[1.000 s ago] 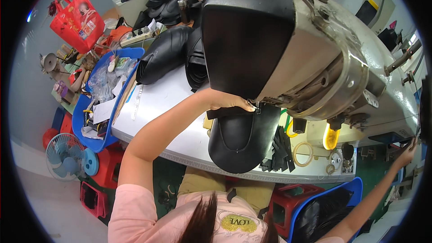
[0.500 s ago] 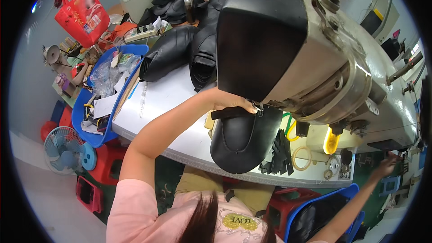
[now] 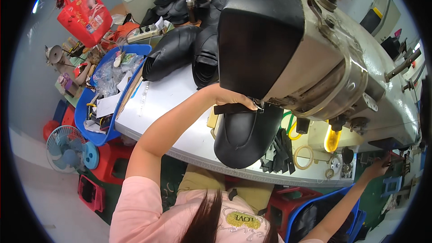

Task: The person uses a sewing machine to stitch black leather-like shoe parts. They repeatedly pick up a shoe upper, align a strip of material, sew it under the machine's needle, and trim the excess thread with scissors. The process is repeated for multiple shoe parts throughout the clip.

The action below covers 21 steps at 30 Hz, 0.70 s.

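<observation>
Under machine head: L hand (image 3: pixel 231 98) curled on black strap (image 3: pixel 234 108); R hand (image 3: pixel 377 167) grip unclear.

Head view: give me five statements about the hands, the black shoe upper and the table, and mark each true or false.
1. The left hand rests on the black shoe upper under the sewing machine. True.
2. The right hand holds the shoe upper. False: it reaches out to the far right, away from it.
3. A red bag hangs at the upper left. True.
4. A fan stands on the white table. False: it stands on the floor.
5. The blue bin left of the table holds only shoes. False: bags and papers.
</observation>
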Tool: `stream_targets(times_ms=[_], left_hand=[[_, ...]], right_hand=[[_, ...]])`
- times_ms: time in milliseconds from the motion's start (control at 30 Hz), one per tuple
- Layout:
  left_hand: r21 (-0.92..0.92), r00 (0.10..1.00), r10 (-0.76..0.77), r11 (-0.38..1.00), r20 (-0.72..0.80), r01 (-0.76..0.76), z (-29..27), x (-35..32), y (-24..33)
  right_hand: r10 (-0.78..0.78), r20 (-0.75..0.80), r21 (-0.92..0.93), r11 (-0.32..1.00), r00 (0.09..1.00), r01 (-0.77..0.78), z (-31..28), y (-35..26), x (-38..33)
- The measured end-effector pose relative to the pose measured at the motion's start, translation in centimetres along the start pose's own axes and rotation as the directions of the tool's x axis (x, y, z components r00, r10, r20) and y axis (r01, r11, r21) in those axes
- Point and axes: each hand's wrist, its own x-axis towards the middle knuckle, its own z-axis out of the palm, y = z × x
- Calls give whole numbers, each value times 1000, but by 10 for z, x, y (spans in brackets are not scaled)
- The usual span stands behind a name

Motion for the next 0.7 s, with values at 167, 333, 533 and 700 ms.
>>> stream_targets(times_ms=[167, 333, 533, 700], left_hand=[[-125, 996, 42, 991, -73, -51, 2, -1, 6], [-507, 968, -111, 862, -224, -19, 11, 12, -19], [-489, 986, -31, 871, -165, -54, 41, -38, -32], [-379, 962, 132, 899, -238, -217, 55, -81, -84]], right_hand=[[-36, -22, 29, 999, 999, 37, 0, -80, -57], [-234, 275, 239, 956, 933, 169, 16, -113, -152], [55, 954, 86, 892, 295, -444, 68, -157, -260], [-59, 995, -8, 777, -84, -630, 63, -169, -313]])
